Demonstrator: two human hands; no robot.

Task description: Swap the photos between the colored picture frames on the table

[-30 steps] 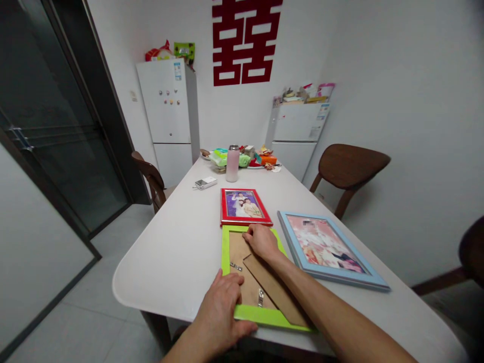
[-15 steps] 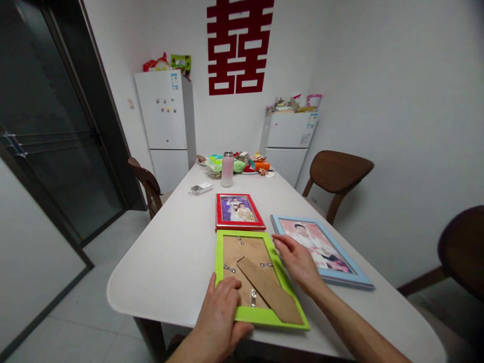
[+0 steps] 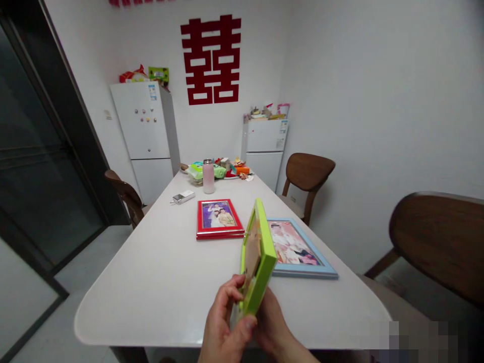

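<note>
A lime-green picture frame [image 3: 266, 254] stands on edge above the near part of the table, its brown backing turned to the left. My left hand [image 3: 227, 315] grips its lower near corner, thumb on the edge and fingers against the backing side. My right hand [image 3: 274, 322] is at the frame's right side, its fingers hidden behind it. Beyond lies a red picture frame [image 3: 219, 234], photo up. To the right, a light-blue picture frame [image 3: 306, 275] lies flat with its photo up, partly covered by the green one.
On the white table [image 3: 151, 292] are a pink bottle [image 3: 208, 176], a small white device [image 3: 183, 196] and a pile of colourful packets [image 3: 196, 172] at the far end. Wooden chairs [image 3: 310, 171] flank it. Two white fridges [image 3: 145, 121] stand by the back wall.
The green picture frame has been lifted off the table and tipped up on edge. My right hand has moved down to its lower right side. The view has swung to the right.
</note>
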